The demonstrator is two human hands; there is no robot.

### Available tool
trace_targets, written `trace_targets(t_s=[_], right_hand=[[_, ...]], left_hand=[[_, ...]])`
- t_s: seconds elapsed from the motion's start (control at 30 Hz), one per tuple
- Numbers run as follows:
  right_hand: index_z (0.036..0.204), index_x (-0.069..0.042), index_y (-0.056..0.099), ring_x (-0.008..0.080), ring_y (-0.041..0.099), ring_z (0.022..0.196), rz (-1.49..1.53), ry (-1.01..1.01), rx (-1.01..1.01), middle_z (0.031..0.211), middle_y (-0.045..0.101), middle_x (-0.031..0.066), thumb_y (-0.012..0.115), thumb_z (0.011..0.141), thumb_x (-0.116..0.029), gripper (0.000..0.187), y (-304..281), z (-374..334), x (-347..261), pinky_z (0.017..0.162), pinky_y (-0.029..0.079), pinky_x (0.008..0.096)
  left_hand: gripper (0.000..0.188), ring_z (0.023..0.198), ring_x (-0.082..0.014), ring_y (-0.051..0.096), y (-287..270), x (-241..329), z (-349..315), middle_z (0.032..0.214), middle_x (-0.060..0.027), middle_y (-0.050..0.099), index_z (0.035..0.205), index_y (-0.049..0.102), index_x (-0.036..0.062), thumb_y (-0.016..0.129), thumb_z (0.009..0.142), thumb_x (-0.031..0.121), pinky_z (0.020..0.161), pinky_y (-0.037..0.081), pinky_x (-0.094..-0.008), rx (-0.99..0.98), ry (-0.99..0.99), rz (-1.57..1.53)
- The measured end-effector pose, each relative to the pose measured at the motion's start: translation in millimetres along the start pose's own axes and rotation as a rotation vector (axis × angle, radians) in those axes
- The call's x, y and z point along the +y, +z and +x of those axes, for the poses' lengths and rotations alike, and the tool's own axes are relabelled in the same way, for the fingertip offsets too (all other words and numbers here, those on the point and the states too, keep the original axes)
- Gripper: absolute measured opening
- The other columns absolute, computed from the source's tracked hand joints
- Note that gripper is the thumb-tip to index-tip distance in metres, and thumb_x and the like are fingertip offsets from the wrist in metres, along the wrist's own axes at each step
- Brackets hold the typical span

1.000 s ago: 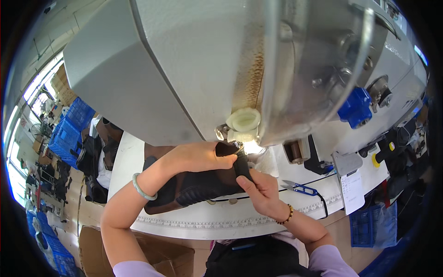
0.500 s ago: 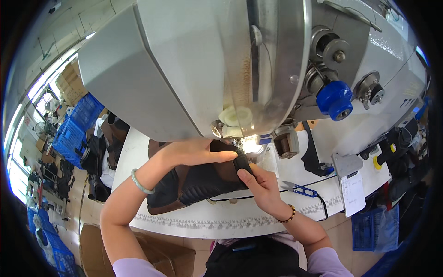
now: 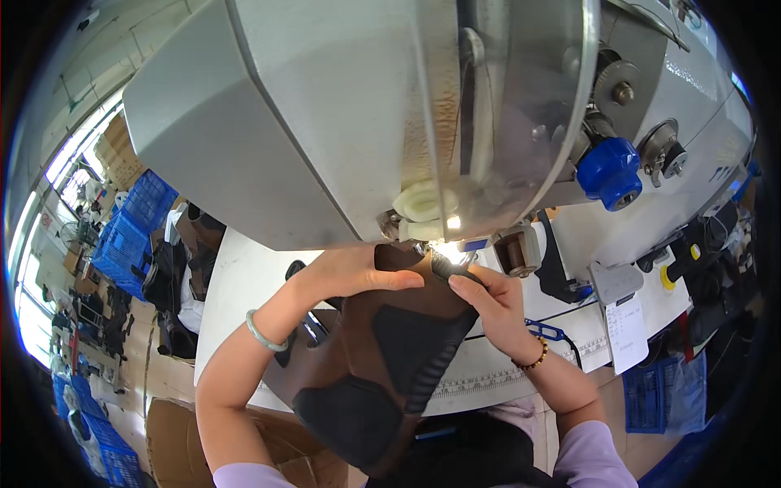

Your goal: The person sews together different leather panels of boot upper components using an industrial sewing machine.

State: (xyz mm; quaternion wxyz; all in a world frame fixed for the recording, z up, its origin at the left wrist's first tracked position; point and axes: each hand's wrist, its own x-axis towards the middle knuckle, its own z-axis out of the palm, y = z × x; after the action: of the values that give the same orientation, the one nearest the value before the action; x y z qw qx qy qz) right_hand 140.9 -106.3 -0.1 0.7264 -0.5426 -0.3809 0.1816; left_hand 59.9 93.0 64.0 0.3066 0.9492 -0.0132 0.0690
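Note:
A brown boot upper (image 3: 358, 325) with black panels hangs over the front of the white sewing table, its top edge beneath the lit needle area of a grey sewing machine (image 3: 309, 106). My left hand (image 3: 350, 272) grips the upper's left top edge, thumb stretched across the front, other fingers partly hidden. On the other side, my right hand (image 3: 492, 301) pinches the upper's ribbed black edge between thumb and fingers, close to the light. The machine head hides the exact stitching point. Blue-handled thread snips (image 3: 543, 329) lie just right of my right hand.
A ruler strip (image 3: 488, 382) runs along the table's curved front edge. A paper tag (image 3: 625, 333) hangs at the right, near a black strap (image 3: 553, 264). Blue crates (image 3: 122, 248) and more uppers (image 3: 183, 268) stand left; a cardboard box (image 3: 175, 439) sits below.
The upper has swung round, its lower part now hanging toward me over the table edge. My right hand has shifted slightly right and up; a shiny metal part shows at left.

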Motion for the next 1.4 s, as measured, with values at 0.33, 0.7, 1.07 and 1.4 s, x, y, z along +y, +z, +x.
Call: trace_targets(t_s=[0.33, 0.7, 1.07, 1.4], right_hand=[[0.081, 0.003, 0.060, 0.0006, 0.033, 0.058, 0.039, 0.064, -0.030, 0.062, 0.044, -0.0079, 0.055, 0.090, -0.018, 0.023, 4, -5, 7, 0.048, 0.025, 0.0191], [0.071, 0.003, 0.059, 0.0002, 0.033, 0.059, 0.105, 0.074, 0.070, 0.062, 0.044, -0.0078, 0.056, 0.089, -0.015, 0.025, 4, 1, 6, 0.049, 0.026, 0.0182], [0.073, 0.002, 0.060, 0.0004, 0.036, 0.062, 0.160, 0.107, -0.011, 0.064, 0.046, -0.0075, 0.059, 0.087, -0.016, 0.024, -8, 6, -7, 0.053, 0.029, 0.0182], [0.085, -0.001, 0.064, 0.0010, 0.041, 0.064, 0.012, 0.188, -0.174, 0.068, 0.052, -0.0068, 0.064, 0.083, -0.019, 0.019, -19, 14, -34, 0.054, 0.033, 0.0182]], left_hand=[[0.073, 0.077, -0.0213, 0.059, -5, -19, 6, 0.085, -0.0113, 0.060, 0.097, 0.060, -0.0036, 0.071, 0.062, 0.059, 0.069, 0.047, -0.0313, -0.013, 0.154, 0.025], [0.064, 0.076, -0.0189, 0.061, -8, -14, 7, 0.081, -0.0084, 0.063, 0.092, 0.062, 0.0002, 0.077, 0.059, 0.053, 0.069, 0.048, -0.0306, 0.021, 0.033, -0.013], [0.057, 0.074, -0.0176, 0.061, -4, -6, 9, 0.080, -0.0095, 0.065, 0.091, 0.064, -0.0018, 0.079, 0.061, 0.044, 0.069, 0.049, -0.0295, -0.061, 0.002, -0.298], [0.072, 0.084, -0.0196, 0.058, 6, -17, -4, 0.100, -0.0105, 0.059, 0.109, 0.056, -0.0034, 0.079, 0.060, 0.045, 0.075, 0.048, -0.0303, 0.134, 0.040, -0.087]])
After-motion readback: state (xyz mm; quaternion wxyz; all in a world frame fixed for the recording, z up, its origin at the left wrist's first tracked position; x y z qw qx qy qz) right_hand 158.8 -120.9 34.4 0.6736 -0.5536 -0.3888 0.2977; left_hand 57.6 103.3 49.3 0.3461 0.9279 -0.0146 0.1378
